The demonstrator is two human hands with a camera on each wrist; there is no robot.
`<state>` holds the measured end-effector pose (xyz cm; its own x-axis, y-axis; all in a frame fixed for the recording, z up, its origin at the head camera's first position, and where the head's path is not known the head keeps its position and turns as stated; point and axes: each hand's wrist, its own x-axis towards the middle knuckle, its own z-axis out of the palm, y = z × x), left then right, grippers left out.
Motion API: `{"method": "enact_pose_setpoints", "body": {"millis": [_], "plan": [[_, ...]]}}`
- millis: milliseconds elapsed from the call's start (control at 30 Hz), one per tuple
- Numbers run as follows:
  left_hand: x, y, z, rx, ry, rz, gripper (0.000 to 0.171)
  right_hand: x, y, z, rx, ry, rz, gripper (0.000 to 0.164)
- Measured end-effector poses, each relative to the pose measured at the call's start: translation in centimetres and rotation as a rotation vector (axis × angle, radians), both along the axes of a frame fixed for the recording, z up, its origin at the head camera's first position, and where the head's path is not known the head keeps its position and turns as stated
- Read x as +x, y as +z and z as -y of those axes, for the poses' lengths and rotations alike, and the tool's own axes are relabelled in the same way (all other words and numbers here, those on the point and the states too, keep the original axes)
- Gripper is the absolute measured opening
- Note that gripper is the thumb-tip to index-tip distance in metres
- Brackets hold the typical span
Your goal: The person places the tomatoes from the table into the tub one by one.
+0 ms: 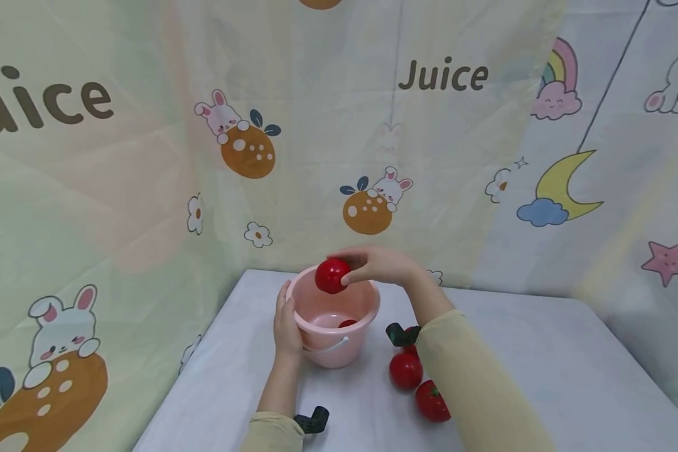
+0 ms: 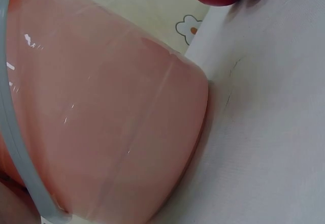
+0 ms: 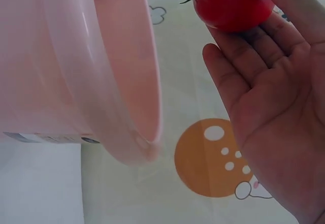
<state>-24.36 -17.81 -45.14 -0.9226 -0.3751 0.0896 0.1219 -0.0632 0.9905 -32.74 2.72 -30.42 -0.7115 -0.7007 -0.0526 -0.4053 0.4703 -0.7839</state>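
A pink bucket with a pale handle stands upright on the table. My left hand rests against the bucket's left side near the rim, its fingers lying along the outside. Above the bucket's mouth, my right hand holds a red tomato between thumb and fingers. The right wrist view shows this tomato with a green stem, beside the bucket's rim. Inside the bucket, part of a red thing shows; the wall hides the remainder.
Right of the bucket, several red tomatoes lie on the white-covered table, partly hidden by my right sleeve. Behind the table hangs a printed cloth with rabbits and lettering. Black wrist devices sit at both cuffs.
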Motion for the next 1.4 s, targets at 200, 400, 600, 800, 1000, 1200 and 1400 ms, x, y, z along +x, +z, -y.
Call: {"method": "enact_pose_setpoints", "body": {"millis": [200,400,600,800,1000,1200,1400], "plan": [[0.0,0.0,0.0,-0.014,-0.006,0.015,0.049,-0.7,-0.3,1.2,0.048,0.053,-0.003,0.055],[0.1,0.0,0.0,-0.023,0.001,0.021,0.046,-1.0,-0.6,2.1,0.125,0.087,-0.026,0.052],[-0.1,-0.1,0.1,-0.017,0.01,0.032,0.049,-1.1,-0.7,2.9,0.215,0.087,0.003,0.053],[0.0,0.0,0.1,-0.02,0.01,0.049,0.046,-1.6,-1.0,3.5,0.291,0.093,0.022,0.053],[0.1,0.2,0.2,-0.018,0.011,0.044,0.045,-1.8,-1.1,3.9,0.375,0.091,0.031,0.052],[0.0,0.2,0.3,-0.011,0.014,0.042,0.045,-1.8,-1.3,4.3,0.416,0.067,0.054,0.053],[-0.2,0.0,0.2,0.002,0.014,0.062,0.045,-1.4,-1.6,4.7,0.436,0.028,0.182,0.062]]}}
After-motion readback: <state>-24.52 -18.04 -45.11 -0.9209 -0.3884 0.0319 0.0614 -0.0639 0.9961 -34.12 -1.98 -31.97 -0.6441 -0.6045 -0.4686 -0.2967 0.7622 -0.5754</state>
